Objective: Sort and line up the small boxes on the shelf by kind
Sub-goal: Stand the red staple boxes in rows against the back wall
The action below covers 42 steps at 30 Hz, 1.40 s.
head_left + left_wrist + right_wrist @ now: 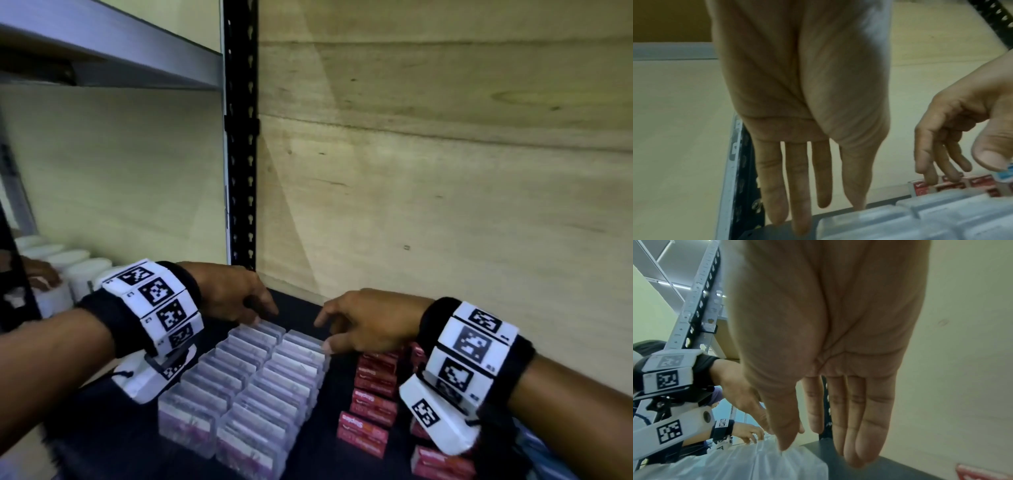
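Straight and slightly spread, the fingers of the left hand hang down at the far-left corner of the block of clear plastic boxes, tips at the block's back edge; whether they touch it I cannot tell. Across the block, the right hand is likewise extended, fingers together, thumb tip resting on the far-right clear box, holding nothing. Just outward of that hand, the red staple boxes run in looser rows on the dark shelf.

Risk, as I judge it: the clear boxes stand on edge in two tight files, so an uneven squeeze from either side could tip the back ones or skew a file; the right wrist could also nudge the red boxes beneath it.

Only the right wrist view shows another person's hand reaching in beyond the clear boxes. Only the head view shows the white jars past the left wrist.
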{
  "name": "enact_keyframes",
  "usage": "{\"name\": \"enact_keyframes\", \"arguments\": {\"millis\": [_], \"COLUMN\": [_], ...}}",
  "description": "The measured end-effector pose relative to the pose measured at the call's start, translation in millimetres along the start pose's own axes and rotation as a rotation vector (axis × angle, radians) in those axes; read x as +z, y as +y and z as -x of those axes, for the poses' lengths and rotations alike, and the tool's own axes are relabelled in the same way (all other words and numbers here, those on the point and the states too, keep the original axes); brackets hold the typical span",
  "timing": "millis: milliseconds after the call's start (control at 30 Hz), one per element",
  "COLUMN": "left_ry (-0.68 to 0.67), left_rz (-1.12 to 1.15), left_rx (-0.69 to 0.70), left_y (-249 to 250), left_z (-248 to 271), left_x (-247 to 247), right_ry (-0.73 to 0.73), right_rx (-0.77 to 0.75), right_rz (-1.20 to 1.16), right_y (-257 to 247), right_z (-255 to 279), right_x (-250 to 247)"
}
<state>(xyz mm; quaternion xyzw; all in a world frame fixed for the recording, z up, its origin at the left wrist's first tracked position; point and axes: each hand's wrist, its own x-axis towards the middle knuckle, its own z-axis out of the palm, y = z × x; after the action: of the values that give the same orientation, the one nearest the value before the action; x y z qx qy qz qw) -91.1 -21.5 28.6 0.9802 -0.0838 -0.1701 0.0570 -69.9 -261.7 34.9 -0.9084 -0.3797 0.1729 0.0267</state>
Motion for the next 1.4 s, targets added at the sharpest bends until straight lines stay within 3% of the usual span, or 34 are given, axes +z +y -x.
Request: {"name": "enact_keyframes", "arguments": {"millis": [200, 433, 800, 1000, 1100, 1400], "left_ry": [0.273, 0.052, 0.09, 0.133, 0.224, 0.423], "left_rz": [-0.232, -0.309, -0.363, -0.262, -0.174, 0.285], "left_rx": [0.129, 0.229, 0.074, 0.165, 0.255, 0.358], "left_y": [64, 144, 199, 192, 182, 156], "left_z": [30, 47, 46, 68, 78, 88], "left_x": [-10, 28, 70, 91, 110, 162], "right_ry": [0.053, -0.069, 0.004, 0.074, 0.125, 0.273], "right_rx": [0.062, 0.184, 0.258, 0.234, 0.217, 0.272], "right_rz": [-0.003, 0.086, 0.233, 0.138, 0.082, 0.061], "right_y": [15, 21, 12, 2, -8, -31], "right_z": [55, 107, 130, 162, 179, 210], "right_x": [-3, 27, 76, 92, 104, 137]}}
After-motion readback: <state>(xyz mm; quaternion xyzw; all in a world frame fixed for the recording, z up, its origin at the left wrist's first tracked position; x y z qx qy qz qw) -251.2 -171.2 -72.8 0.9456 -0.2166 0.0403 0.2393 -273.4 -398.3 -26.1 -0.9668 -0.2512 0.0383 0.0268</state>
